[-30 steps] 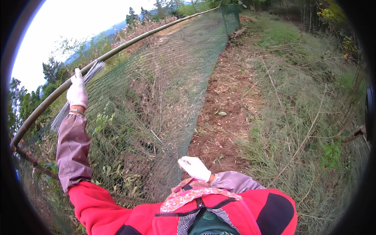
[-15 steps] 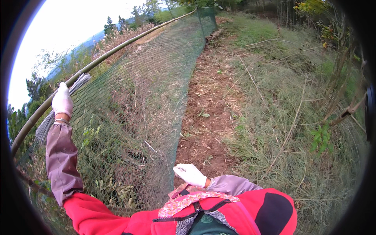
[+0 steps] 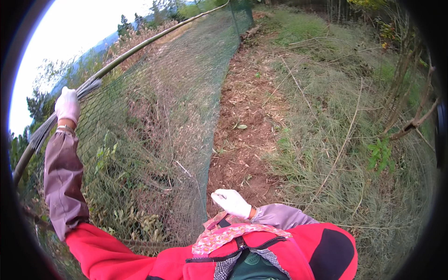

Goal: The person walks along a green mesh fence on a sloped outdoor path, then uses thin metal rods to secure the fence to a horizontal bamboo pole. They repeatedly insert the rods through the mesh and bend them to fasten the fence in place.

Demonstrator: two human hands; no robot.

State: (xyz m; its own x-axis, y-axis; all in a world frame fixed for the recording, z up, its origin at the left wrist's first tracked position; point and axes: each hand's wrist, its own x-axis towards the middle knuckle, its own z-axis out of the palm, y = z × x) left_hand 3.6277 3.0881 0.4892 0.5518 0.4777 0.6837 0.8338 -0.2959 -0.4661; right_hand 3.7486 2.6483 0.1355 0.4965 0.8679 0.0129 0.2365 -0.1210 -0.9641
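Observation:
My left hand [image 3: 68,105], in a white glove, is closed around a bundle of thin grey wires [image 3: 43,132] at the upper left. The bundle lies along a long bamboo pole [image 3: 140,46], and the hand rests at the pole too. Green netting [image 3: 163,93] hangs from this pole down to the ground. Close to my waist, my right hand [image 3: 231,202], also gloved in white, has its fingers curled together near the net's lower edge. Whatever may be between those fingers is too small to make out.
A strip of bare reddish soil [image 3: 245,135] with dry chips runs ahead along the net's foot. Cut grass and brush [image 3: 322,154] cover the right side, with long thin sticks [image 3: 345,140] on them. A bare branch [image 3: 410,126] juts in at the far right.
My left hand has shifted slightly left and down, and the wire bundle now lies flatter along the pole. The right hand stays curled, a little further right in the picture.

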